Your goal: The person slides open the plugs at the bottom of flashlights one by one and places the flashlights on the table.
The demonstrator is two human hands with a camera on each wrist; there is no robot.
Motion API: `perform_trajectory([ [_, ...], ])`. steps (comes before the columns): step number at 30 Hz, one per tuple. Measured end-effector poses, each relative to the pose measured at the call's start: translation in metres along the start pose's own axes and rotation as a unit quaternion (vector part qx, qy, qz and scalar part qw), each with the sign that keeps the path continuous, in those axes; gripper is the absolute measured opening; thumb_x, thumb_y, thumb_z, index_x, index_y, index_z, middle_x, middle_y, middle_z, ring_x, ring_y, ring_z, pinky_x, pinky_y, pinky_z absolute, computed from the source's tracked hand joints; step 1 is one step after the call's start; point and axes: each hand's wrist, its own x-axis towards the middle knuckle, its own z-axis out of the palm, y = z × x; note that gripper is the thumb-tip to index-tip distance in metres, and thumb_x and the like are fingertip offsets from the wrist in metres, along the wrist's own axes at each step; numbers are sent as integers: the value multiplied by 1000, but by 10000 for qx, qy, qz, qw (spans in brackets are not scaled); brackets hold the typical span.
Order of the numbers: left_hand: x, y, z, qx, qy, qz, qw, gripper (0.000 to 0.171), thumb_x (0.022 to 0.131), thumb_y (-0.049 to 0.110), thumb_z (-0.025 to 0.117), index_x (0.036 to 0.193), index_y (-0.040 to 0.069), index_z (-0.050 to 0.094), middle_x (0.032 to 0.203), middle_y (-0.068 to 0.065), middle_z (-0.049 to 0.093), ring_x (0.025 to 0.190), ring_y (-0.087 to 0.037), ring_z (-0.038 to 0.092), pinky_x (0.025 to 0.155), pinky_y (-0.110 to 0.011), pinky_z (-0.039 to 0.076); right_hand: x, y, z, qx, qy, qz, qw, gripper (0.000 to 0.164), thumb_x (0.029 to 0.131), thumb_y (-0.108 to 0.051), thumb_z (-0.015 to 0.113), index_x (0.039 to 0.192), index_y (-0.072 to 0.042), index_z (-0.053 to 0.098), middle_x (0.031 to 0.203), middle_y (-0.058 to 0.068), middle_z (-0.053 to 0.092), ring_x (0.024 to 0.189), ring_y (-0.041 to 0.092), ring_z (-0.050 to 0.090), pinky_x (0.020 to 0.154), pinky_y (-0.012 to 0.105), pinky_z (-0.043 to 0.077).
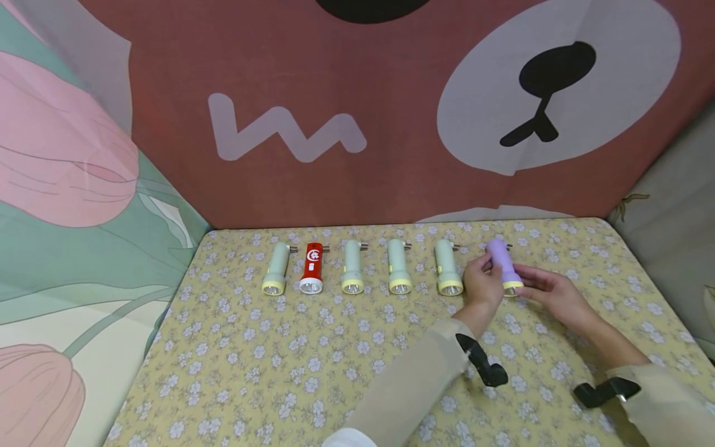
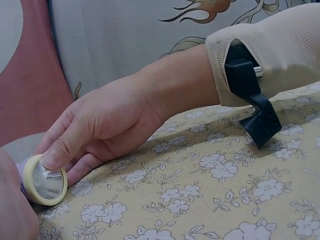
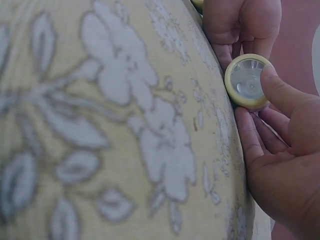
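Observation:
A purple flashlight (image 1: 504,264) with a pale yellow rim lies at the right end of a row, its lens toward the person. My left hand (image 1: 483,285) holds its body from the left side, the fingertips partly hidden. From the right, my right hand (image 1: 558,299) pinches the lens end. The right wrist view shows the right thumb on the yellow rim (image 3: 228,82), with fingers curled beneath and beside it. A green flashlight (image 1: 447,264) with a yellow rim lies just left of the left hand.
Further left in the row are more green flashlights (image 1: 398,264) and a red flashlight (image 1: 313,264) with a white rim. All lie on a floral yellow cloth (image 1: 251,372). A brown printed curtain (image 1: 391,180) rises behind the table; others hang at both sides.

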Motion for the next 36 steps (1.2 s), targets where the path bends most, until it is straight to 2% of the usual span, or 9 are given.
perform_trajectory([
  [8, 0, 3, -2, 153, 13, -44, 9999, 30, 94, 8, 71, 124, 11, 72, 108, -1, 73, 96, -11, 69, 81, -20, 57, 2, -3, -1, -133, -41, 228, 9996, 59, 102, -18, 65, 149, 10, 42, 126, -17, 58, 104, -10, 59, 81, 16, 56],
  [15, 0, 1, -4, 141, -115, 97, 9998, 32, 96, 8, 69, 127, 6, 69, 110, -4, 73, 97, -13, 69, 82, -20, 57, 2, -4, 0, 57, -149, 96, 9998, 58, 102, -13, 65, 148, 13, 40, 121, -25, 58, 105, -8, 61, 82, 17, 56],
  [18, 1, 0, -5, 426, -224, 276, 9985, 33, 97, 13, 68, 130, 8, 68, 116, -4, 73, 104, -13, 69, 87, -22, 57, 1, -5, -1, -24, -174, 167, 9997, 61, 102, -17, 65, 149, 11, 39, 124, -23, 56, 106, -9, 59, 83, 16, 56],
  [20, 1, 1, -7, 574, -280, 466, 9969, 34, 97, 14, 68, 130, 7, 68, 121, -5, 72, 111, -15, 67, 93, -25, 55, 0, -5, -2, -134, -172, 203, 9996, 61, 103, -19, 64, 150, 10, 39, 129, -15, 57, 107, -11, 58, 84, 15, 55],
  [24, -3, 6, -13, 869, -441, 853, 9916, 35, 97, 17, 68, 130, 7, 68, 129, -4, 67, 122, -15, 60, 103, -28, 50, -2, -8, -4, -406, -133, 275, 9987, 59, 106, -23, 58, 151, 9, 38, 142, 16, 54, 109, -14, 54, 85, 12, 52],
  [26, -8, 12, -18, 1015, -559, 1033, 9879, 36, 97, 19, 67, 131, 8, 67, 129, -3, 66, 121, -13, 59, 103, -25, 49, -3, -10, -5, -529, -100, 281, 9982, 58, 107, -26, 56, 151, 8, 39, 144, 23, 51, 110, -14, 53, 84, 10, 51],
  [30, -15, 33, -33, 1182, -1047, 1540, 9754, 38, 99, 20, 65, 135, 11, 65, 127, -2, 64, 112, -11, 61, 94, -17, 49, -4, -19, -9, -451, -83, 131, 9989, 57, 108, -24, 54, 150, 10, 38, 135, -2, 58, 109, -12, 56, 82, 15, 56],
  [33, -16, 57, -55, 1211, -1734, 1826, 9602, 40, 103, 23, 61, 141, 11, 60, 134, -3, 60, 114, -11, 61, 89, -14, 48, -4, -30, -17, -531, -118, -103, 9985, 54, 108, -19, 52, 150, 12, 36, 132, -15, 54, 108, -10, 58, 82, 18, 57],
  [36, -10, 84, -85, 1307, -2425, 1981, 9407, 42, 106, 25, 56, 146, 11, 55, 144, -5, 54, 121, -12, 59, 90, -14, 49, -3, -44, -30, -1006, -72, -224, 9946, 54, 109, -20, 51, 152, 8, 36, 139, -2, 54, 107, -16, 54, 81, 14, 54],
])
